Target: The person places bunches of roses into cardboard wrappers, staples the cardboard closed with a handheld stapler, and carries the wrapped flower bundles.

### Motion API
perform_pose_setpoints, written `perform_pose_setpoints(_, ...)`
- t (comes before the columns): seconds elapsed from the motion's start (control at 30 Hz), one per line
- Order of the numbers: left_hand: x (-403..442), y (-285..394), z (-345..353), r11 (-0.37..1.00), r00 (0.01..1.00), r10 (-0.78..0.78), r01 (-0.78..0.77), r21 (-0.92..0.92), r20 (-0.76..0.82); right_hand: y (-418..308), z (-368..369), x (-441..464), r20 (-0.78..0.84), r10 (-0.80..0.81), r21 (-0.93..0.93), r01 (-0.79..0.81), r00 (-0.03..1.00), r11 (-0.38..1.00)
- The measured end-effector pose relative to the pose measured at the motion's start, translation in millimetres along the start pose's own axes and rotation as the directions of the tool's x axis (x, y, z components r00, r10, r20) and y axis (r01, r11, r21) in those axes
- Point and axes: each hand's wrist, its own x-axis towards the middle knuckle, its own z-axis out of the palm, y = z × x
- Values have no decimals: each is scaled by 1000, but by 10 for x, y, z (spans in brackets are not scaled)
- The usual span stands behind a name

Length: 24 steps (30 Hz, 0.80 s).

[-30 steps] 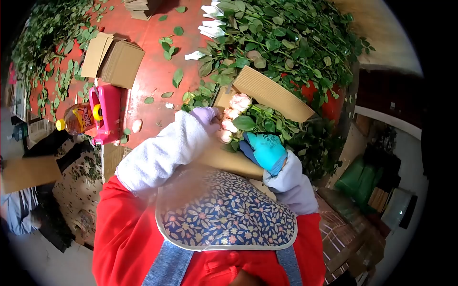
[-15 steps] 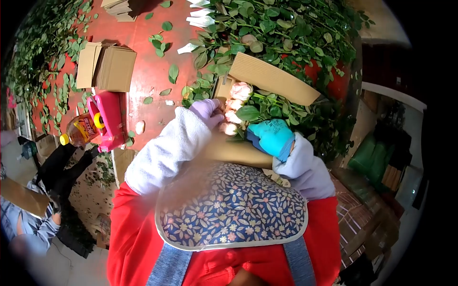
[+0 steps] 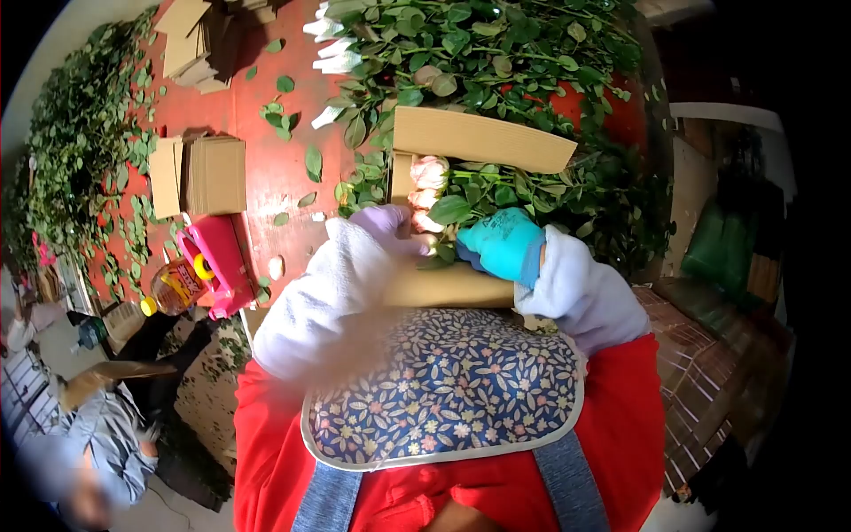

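My left hand (image 3: 388, 230), in a lavender glove, has its fingers bent round the nearest head in a short column of pale pink roses (image 3: 429, 174). That nearest bloom is largely covered by the fingers. My right hand (image 3: 503, 243), in a teal glove with a dark blue edge, is closed just right of the blooms, where the stems run; what lies inside it is hidden. The roses lie in a folded cardboard wrapper (image 3: 483, 140), its far flap standing up beyond them. The wrapper's near side passes under both hands, by the floral apron (image 3: 443, 381).
Stacked cardboard pieces (image 3: 215, 176) lie on the red table (image 3: 275, 168) at left. A pink container (image 3: 220, 263) and a drink bottle (image 3: 175, 285) stand by its edge. Leafy stems (image 3: 479, 53) fill the back. Another person (image 3: 106, 443) is at lower left.
The view has shifted, so the table things at left appear lower. My left fingers now cover more of the nearest rose. My right hand stays closed beside the blooms.
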Motion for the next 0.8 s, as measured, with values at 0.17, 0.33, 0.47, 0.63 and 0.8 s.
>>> perform_pose_setpoints(0.17,-99,235,-111,1000,999,-19,20,-19,46,-248,-295,-28,-328,76,-152,-132,942,979)
perform_pose_setpoints(0.33,52,-29,112,996,996,80,-81,-40,-32,-18,43,136,-197,5,-56,-16,980,998)
perform_pose_setpoints(0.47,167,-139,125,551,774,622,-541,636,119,-16,-104,80,-71,20,6,-19,997,1000)
perform_pose_setpoints(0.63,250,-186,104,644,807,570,-556,526,155,114,-48,8,-521,34,219,95,853,971)
perform_pose_setpoints(0.8,244,-152,57,378,683,681,-636,673,263,159,-54,52,-531,45,161,48,846,986)
